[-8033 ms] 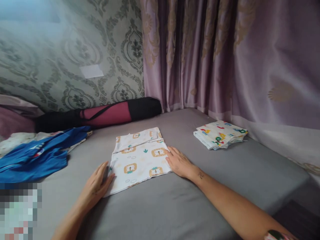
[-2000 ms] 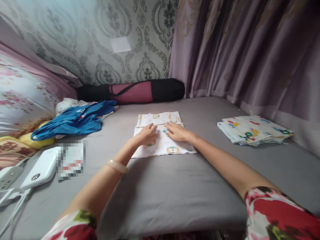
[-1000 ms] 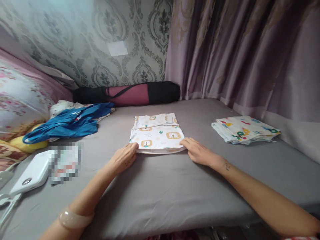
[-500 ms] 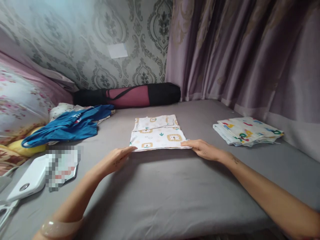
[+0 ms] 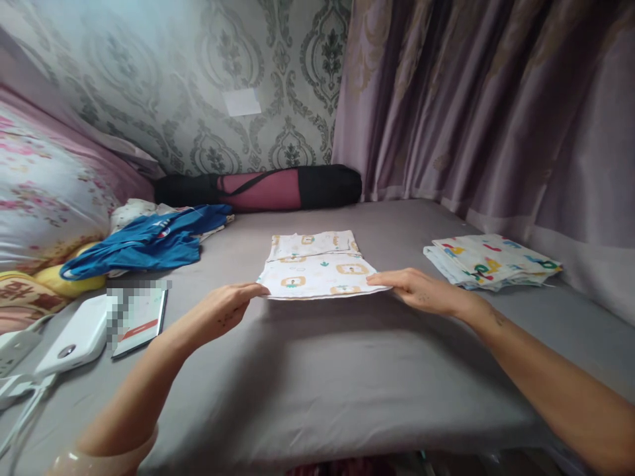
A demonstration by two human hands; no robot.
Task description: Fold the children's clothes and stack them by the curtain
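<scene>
A folded white cloth with lion prints [image 5: 317, 268] sits in the middle of the grey bed sheet [image 5: 317, 383]. Its near edge is raised off the sheet. My left hand [image 5: 225, 307] pinches the near left corner of the cloth. My right hand [image 5: 421, 291] grips the near right corner, fingers slid under it. A stack of folded white cloths with coloured letters [image 5: 491, 261] lies to the right, apart from both hands.
A blue garment [image 5: 149, 241] lies on other laundry at the left, by flowered pillows [image 5: 44, 192]. A rolled maroon and black mat bag [image 5: 262, 188] rests against the wall. A white power bank [image 5: 74, 337], a cable and a phone sit at the near left. Purple curtains [image 5: 476, 112] hang at the right.
Both hands went from smoothing the middle of the lion-print cloth to its near corners, then lifted the near edge off the sheet.
</scene>
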